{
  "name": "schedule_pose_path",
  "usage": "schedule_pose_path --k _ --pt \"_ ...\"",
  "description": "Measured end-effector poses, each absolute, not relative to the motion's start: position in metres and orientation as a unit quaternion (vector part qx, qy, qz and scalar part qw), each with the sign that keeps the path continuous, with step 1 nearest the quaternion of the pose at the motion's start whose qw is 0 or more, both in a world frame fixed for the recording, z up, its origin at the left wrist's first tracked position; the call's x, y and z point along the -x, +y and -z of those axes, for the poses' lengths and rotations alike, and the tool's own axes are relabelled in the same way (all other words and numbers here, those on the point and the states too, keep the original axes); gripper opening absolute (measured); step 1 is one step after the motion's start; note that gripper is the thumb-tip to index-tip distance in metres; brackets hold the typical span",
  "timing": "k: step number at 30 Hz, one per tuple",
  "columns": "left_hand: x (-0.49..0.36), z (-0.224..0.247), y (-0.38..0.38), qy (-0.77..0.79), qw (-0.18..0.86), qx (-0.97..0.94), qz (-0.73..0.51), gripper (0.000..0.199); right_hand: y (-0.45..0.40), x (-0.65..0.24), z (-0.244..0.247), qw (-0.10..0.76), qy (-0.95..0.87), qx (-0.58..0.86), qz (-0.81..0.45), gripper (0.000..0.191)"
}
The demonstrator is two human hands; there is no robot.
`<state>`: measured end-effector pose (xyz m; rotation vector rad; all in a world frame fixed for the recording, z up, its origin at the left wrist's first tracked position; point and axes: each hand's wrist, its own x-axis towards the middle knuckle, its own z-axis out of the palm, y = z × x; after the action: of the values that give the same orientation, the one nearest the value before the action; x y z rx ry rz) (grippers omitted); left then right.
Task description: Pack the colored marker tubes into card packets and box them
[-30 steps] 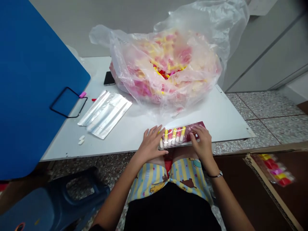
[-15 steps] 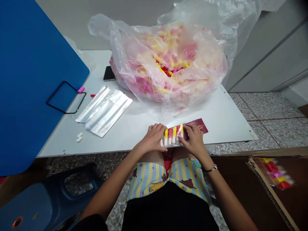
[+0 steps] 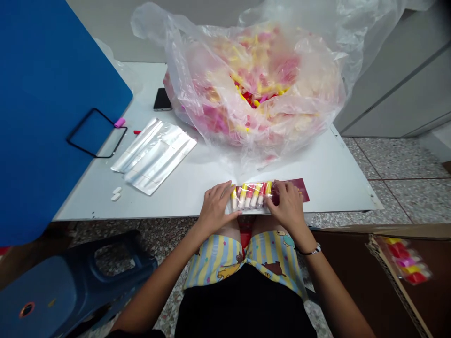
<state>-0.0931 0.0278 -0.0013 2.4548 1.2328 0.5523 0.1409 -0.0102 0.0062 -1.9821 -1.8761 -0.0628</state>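
A clear plastic packet (image 3: 251,196) lies at the table's front edge, with several short white sticks in a row inside, their upper ends yellow or red. At its left end my left hand (image 3: 215,204) is closed, thumb along the lower edge and fingers on the upper corner. My right hand (image 3: 287,202) grips the right end, thumb in front and fingers above. From under that hand a dark red card (image 3: 299,188) sticks out to the right; whether it sits inside the packet is partly hidden.
Behind stands a large, open clear bag (image 3: 218,126) full of coloured pieces. Flat clear sleeves (image 3: 160,155), a phone (image 3: 162,99) and two white pieces (image 3: 116,193) lie to the left. A blue board (image 3: 70,84) borders the left. A filled packet (image 3: 405,260) lies in the cardboard box (image 3: 338,263) at lower right.
My left hand has shifted left to the packet's end, uncovering more of the sticks. The right hand and card have moved slightly right and down in the picture; the view has shifted a little.
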Motion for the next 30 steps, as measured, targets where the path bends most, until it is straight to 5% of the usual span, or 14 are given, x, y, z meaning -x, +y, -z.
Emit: schedule_pose_path --k 6,10,21,26,30 --pt "0.103 -0.002 0.048 0.338 0.259 -0.879 -0.215 0.075 0.010 -0.125 -0.017 0.237 -0.756 0.609 -0.038 0.019" --pt "0.107 -0.005 0.051 0.321 0.300 -0.868 -0.232 0.071 0.026 -0.123 -0.009 0.227 -0.793 0.551 -0.129 0.020" --pt "0.099 -0.005 0.065 0.281 0.319 -0.882 -0.202 0.069 0.027 -0.118 -0.009 0.145 -0.825 0.539 -0.083 0.034" --pt "0.100 -0.006 0.075 0.394 0.199 -0.870 -0.220 0.045 0.031 -0.129 -0.017 0.193 -0.793 0.531 -0.227 0.034" --pt "0.095 -0.002 0.062 0.468 0.201 -0.812 -0.284 0.041 0.034 -0.134 -0.009 0.299 -0.709 0.558 -0.310 0.024"
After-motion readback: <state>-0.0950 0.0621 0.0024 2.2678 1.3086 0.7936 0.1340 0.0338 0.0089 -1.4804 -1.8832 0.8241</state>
